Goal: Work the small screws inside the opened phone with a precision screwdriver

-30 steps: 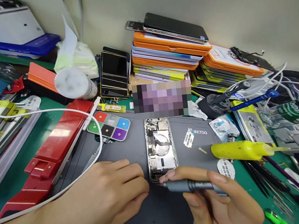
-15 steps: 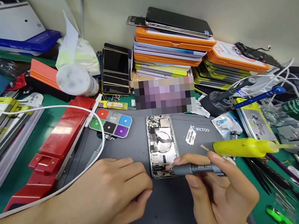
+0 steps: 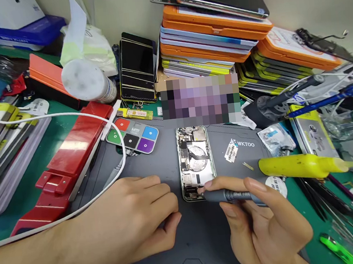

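Note:
An opened phone [image 3: 197, 159] lies on the dark grey mat [image 3: 155, 168], its circuit boards and a round coil showing. My right hand [image 3: 264, 215] grips a dark grey screwdriver [image 3: 230, 196] between thumb and fingers. The screwdriver's front end is over the phone's lower edge; its tip is too small to make out. My left hand [image 3: 141, 219] rests on the mat left of the phone, knuckles up. Its fingers are curled in, the thumb close under them, and no object shows in it.
A razor blade [image 3: 230, 151] and a yellow bottle [image 3: 300, 166] lie right of the phone. Left are a colored-square pad [image 3: 132, 135], a red tool [image 3: 69, 160] and a white cable [image 3: 123, 148]. Stacked orange cases [image 3: 215, 23] stand behind. Tweezers [image 3: 311, 197] lie at right.
The view has shifted, so the phone and the things behind it appear higher. My right hand keeps the screwdriver at the phone's lower edge, and lettering on its handle shows more clearly.

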A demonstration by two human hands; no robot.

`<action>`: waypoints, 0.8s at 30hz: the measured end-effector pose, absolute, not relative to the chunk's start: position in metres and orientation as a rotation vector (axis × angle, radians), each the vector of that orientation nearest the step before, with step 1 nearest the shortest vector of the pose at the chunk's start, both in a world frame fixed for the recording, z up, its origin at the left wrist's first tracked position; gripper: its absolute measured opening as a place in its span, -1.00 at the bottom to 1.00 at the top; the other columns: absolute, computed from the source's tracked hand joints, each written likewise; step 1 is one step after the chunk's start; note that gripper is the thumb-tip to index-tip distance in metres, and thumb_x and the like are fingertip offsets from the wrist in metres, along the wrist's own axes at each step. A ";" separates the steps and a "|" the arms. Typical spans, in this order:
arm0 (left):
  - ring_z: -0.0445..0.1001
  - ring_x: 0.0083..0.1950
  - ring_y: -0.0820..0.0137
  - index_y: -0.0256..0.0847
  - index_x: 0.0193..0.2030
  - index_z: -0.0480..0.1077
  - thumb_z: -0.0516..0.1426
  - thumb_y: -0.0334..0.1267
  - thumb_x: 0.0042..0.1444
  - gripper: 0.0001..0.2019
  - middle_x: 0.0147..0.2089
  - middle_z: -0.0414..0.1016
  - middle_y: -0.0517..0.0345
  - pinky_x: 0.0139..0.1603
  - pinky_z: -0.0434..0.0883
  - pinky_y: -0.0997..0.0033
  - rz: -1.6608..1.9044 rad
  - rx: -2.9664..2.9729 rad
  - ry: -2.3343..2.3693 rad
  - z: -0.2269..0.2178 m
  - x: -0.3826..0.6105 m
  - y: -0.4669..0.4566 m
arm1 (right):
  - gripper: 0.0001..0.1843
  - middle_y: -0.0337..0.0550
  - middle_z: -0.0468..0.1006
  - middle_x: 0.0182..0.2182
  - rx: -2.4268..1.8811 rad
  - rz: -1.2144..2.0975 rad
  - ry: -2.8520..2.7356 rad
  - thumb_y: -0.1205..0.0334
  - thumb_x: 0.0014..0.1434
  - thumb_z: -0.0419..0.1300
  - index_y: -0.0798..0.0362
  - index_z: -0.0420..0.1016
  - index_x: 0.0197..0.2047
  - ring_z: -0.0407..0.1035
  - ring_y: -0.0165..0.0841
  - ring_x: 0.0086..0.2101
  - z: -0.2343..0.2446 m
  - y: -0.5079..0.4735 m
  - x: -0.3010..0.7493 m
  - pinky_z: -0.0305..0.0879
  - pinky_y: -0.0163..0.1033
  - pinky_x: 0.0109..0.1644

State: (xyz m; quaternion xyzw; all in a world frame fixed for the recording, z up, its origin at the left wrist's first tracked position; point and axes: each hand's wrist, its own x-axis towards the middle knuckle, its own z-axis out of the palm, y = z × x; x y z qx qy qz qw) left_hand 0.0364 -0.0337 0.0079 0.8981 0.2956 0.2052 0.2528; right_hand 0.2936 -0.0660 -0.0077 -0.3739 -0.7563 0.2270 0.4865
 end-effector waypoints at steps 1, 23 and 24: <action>0.36 -0.36 0.35 -0.21 -0.33 0.44 0.11 -0.45 0.40 -0.77 -0.38 0.45 0.24 -0.38 0.24 0.20 0.548 2.443 0.804 0.008 0.036 -0.033 | -0.07 0.02 0.74 0.04 -0.899 0.550 -1.847 0.77 0.20 0.20 0.01 0.29 0.55 0.73 -0.22 -0.06 -0.008 -0.066 0.293 0.79 -0.18 -0.10; 0.47 -0.29 0.28 -0.21 -0.19 0.52 0.14 -0.36 0.52 -0.80 -0.29 0.52 0.21 -0.27 0.33 0.15 0.511 2.493 0.756 0.008 0.034 -0.033 | -0.04 -0.07 0.68 0.09 -0.906 0.577 -1.824 0.79 0.24 0.15 -0.03 0.20 0.59 0.67 -0.36 0.05 -0.007 -0.059 0.280 0.72 -0.21 0.16; 0.47 -0.29 0.27 -0.21 -0.18 0.53 0.14 -0.35 0.52 -0.80 -0.28 0.53 0.21 -0.27 0.33 0.15 0.507 2.495 0.755 0.008 0.035 -0.033 | -0.04 -0.08 0.68 0.08 -0.912 0.577 -1.816 0.79 0.24 0.15 -0.04 0.20 0.59 0.67 -0.36 0.04 -0.007 -0.059 0.280 0.73 -0.21 0.14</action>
